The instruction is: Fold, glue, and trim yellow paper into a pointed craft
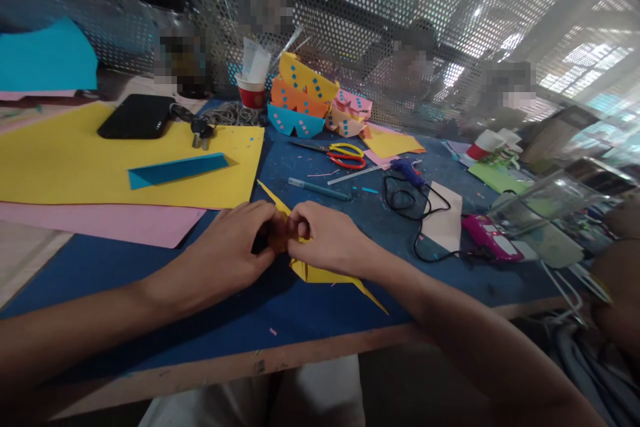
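Near the front middle of the table is a folded piece of yellow paper (327, 275), with pointed ends reaching to the upper left and lower right. Its middle is partly covered by my fingers. My left hand (235, 237) pinches it from the left, thumb and fingers curled around the edge. From the right, my right hand (325, 237) pinches the same paper, its fingertips close to the left ones. Beyond the hands lie a blue pen (320, 189) and a pair of scissors (335, 152) with red and yellow handles.
Yellow sheets (210, 190) carry a phone (137, 115), keys (200, 131) and a folded blue strip (175, 169). Behind stand folded paper pieces (300, 109) and a red cup (251, 92). A glue gun (409, 171) trails its cord at right, near a pink device (493, 238).
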`<control>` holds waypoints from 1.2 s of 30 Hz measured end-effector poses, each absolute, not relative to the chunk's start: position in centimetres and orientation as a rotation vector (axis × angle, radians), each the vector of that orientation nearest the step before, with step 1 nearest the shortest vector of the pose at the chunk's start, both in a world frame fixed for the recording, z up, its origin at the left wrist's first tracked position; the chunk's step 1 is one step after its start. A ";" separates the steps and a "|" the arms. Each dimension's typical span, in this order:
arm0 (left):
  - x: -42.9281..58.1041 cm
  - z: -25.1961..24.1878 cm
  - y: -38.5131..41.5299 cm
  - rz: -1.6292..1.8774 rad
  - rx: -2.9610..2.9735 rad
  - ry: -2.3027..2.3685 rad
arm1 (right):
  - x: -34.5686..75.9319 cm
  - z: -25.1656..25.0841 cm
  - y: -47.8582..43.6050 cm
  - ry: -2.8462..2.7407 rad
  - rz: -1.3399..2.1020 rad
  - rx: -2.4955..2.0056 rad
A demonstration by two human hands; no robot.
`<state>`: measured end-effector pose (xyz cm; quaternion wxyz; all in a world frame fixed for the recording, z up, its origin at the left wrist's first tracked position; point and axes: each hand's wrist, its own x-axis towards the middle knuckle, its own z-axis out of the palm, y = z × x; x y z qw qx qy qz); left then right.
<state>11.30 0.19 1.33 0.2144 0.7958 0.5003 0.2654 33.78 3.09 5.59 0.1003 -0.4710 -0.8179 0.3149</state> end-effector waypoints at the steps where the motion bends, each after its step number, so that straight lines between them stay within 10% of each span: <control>1: 11.3 1.3 0.2 0.736 2.205 1.386 | 33.8 5.6 3.1 -2.417 0.933 -1.394; 36: 10.6 1.7 0.3 0.763 2.202 1.325 | 34.7 5.7 4.0 -2.243 1.084 -1.353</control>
